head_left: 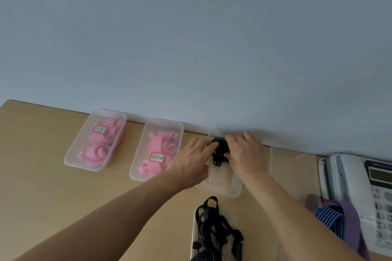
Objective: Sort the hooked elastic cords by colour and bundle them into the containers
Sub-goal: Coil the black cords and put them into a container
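Wooden desk [42, 176] — both hands [220, 154] press black cords [220, 150].

Both hands over a clear container [220, 186], left hand [191, 162] and right hand [247, 154] pinching a black cord bundle [220, 150] between them. More black cords [214, 229] piled just below the wrists, two tubs of pink cords [157, 150] off past the left hand.

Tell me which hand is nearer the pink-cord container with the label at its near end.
Left. The left hand overlaps the right edge of that container; the right hand is farther right, beyond the black cord bundle.
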The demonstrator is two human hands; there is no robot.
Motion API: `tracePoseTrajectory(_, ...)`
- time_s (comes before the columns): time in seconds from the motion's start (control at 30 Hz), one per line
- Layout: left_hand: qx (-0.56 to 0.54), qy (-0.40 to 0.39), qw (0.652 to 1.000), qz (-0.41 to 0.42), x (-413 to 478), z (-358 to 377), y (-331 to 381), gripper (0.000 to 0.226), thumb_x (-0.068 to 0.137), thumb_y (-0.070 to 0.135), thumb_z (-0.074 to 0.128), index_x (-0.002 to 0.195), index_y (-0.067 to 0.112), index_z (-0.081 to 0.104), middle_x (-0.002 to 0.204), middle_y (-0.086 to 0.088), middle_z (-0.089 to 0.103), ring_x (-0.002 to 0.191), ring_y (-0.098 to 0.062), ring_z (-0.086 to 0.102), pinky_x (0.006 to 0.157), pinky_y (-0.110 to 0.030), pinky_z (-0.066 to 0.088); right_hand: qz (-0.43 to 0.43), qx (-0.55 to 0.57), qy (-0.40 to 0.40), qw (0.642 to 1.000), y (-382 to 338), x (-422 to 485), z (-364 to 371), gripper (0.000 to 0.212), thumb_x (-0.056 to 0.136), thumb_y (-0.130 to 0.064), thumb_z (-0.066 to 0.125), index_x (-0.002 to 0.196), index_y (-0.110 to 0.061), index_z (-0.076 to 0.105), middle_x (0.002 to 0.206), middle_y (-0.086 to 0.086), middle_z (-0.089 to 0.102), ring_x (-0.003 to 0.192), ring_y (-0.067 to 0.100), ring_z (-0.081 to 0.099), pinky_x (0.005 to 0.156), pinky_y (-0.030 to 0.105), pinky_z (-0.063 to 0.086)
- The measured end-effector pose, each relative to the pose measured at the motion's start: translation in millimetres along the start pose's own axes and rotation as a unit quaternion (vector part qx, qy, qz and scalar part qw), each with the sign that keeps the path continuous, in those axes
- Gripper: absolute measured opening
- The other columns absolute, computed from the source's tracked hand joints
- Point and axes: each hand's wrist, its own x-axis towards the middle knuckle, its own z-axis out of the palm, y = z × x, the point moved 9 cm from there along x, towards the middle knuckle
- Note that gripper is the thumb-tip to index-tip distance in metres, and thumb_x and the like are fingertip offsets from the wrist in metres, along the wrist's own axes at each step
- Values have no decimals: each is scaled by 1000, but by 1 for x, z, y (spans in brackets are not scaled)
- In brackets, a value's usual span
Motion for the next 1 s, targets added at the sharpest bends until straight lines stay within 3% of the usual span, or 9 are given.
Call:
tracePoseTrajectory(0.13,40,13,999,15,0,-2,4,61,61,13,71,120,7,64,118,-11,63,102,-32,62,82,-38,56,2,52,6,999,4,-1,5,50,43,-28,95,79,-17,62,73,-1,65,70,27,57,59,34,46)
tracePoseTrajectory(0.23,86,39,995,30,4,-5,7,46,77,24,51,117,10,67,119,-5,64,109,-28,58,89,-39,52,7,107,4,994,10,-3,10,46,53,-27,91,89,-16,66,86,-1,66,79,26,58,65,36,48)
tracePoseTrajectory(0.37,93,60,994,22,9,-5,3,38,82,28,50,111,12,69,111,-2,66,105,-26,58,85,-40,52,1,169,14,986,13,-11,13,38,66,-20,85,100,-13,69,98,0,64,91,26,59,77,36,52)
tracePoseTrajectory(0.6,81,81,993,38,14,-13,7,34,81,23,51,109,16,70,106,-2,67,101,-27,58,83,-40,51,17,137,55,989,19,-6,10,31,60,-22,88,85,-16,71,85,-4,66,78,24,57,65,36,50)
tracePoseTrajectory(1.0,82,22,994,70,15,0,10,43,78,17,42,113,13,67,113,-8,62,104,-27,55,85,-38,53,39,138,50,988,20,-5,9,30,61,-20,87,85,-18,69,87,-6,66,77,25,55,62,37,49)
